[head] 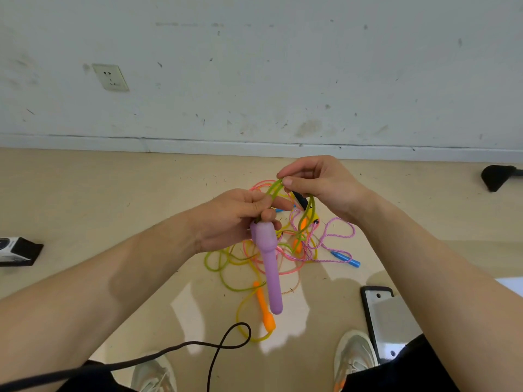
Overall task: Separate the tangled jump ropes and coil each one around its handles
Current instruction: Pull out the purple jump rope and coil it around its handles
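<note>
**Both hands working the green rope above the tangle**

The left hand is curling its fingers round the thick top end of a purple handle, which is hanging almost straight down below the fist. The green rope is rising out of that same grip and arching across to the right hand, which is pinching a doubled loop of it between thumb and forefinger, slightly higher and farther from the person. Further strands of the green rope are dropping from the right hand's pinch toward the floor.

Directly beneath the hands the tangle of ropes is lying on the floor, pink, yellow and green cords crossing one another. A pink-and-purple braided rope is looping out on its right side and ending at a blue handle. An orange handle is lying on the near side, just beside the tip of the purple handle, with a yellow cord curving from its end.

A black cable is looping across the near floor. Two pale shoes are showing at the bottom edge, and a black-framed flat device is lying beside the right one. A socket is sitting in the scuffed wall beyond.
</note>
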`<state>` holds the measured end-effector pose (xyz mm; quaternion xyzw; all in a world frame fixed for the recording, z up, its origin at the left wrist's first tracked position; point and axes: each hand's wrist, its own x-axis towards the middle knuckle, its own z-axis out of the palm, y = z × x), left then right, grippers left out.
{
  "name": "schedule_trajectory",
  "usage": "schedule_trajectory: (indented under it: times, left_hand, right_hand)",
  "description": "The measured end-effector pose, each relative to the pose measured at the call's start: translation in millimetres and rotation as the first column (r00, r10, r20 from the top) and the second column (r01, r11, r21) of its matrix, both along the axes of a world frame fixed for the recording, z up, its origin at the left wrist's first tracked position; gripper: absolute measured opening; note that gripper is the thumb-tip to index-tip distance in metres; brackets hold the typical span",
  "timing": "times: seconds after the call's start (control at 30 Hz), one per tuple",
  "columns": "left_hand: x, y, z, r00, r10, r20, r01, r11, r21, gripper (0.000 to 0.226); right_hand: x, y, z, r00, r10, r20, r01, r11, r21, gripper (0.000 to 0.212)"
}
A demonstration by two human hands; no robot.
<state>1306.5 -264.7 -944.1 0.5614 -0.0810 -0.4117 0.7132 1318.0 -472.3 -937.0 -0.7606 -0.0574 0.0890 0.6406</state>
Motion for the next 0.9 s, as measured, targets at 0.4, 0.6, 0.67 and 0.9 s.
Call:
schedule_trajectory:
  times: [0.4,0.6,0.67,0.9]
  left_hand:
    - [-0.2,-3.5,6.2,0.979,0.2,0.025,-0.201,0.98,0.007,0.026]
    - [5.8,-2.7,2.3,0.92,0.381,0.091,-0.384,0.923,0.015,0.029]
    - [8.3,-1.8,-2.5,0.894,0.432,0.122,-0.439,0.897,0.042,0.029]
    - [17.3,11.9,3.7,0.786,0.602,0.139,-0.614,0.786,0.069,0.024]
  right_hand:
    - [-3.2,12.5,-5.9,0.991,-0.092,-0.092,0.092,0.996,-0.006,0.011]
    - [-15.2,41.1,-17.6,0.985,-0.088,-0.149,0.075,0.993,-0.093,0.024]
    - [-15.4,45.5,-22.7,0.991,-0.069,-0.116,0.05,0.986,-0.16,0.028]
    - [-21.6,48.5,-29.6,0.989,0.068,-0.132,-0.122,0.879,-0.461,0.028]
